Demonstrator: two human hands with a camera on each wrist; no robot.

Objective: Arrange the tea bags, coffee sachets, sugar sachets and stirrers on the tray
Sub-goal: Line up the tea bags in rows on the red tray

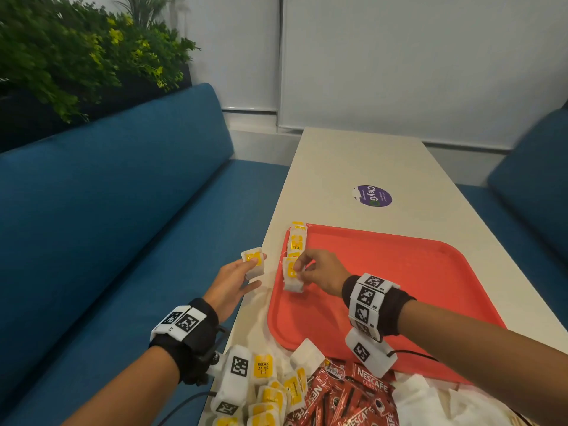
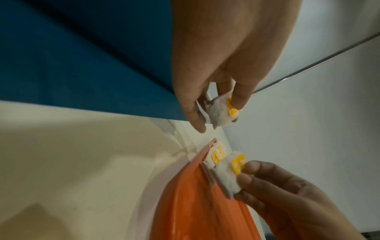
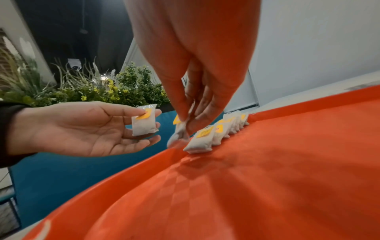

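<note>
At the tray's left edge, a soft white tea bag (image 1: pixel 292 276) with a yellow tag is pinched between the thumb and fingertips of the right hand (image 1: pixel 319 276); its lower end is just at the rim, though contact with the tray cannot be made out. Beside it, a row of tea bags (image 1: pixel 297 241) is laid along that edge toward the far corner, small pillow shapes of crinkled paper, overlapping, each with a square yellow tag. The tray (image 1: pixel 399 272) is seen as smooth orange-red plastic with rounded corners, and a faint chequered texture is shown on its floor in the right wrist view. Off the table's left side, above the sofa, a second bag (image 1: pixel 254 262) is held upright by the left hand (image 1: pixel 233 281): the thumb is pressed on its yellow tag, the index finger sits behind it, and the other fingers are spread loosely beneath. At the table's near edge, a loose pile of tea bags (image 1: pixel 270 392) is heaped beside glossy red coffee sachets (image 1: pixel 344 398), long and narrow, with crumpled white paper (image 1: pixel 421 398) to their right. The pale matte table (image 1: pixel 353 161) is marked by a round purple sticker (image 1: pixel 372 195) beyond the tray. A blue fabric sofa (image 1: pixel 107 195) and leafy green plants (image 1: pixel 76 53) are seen to the left.
</note>
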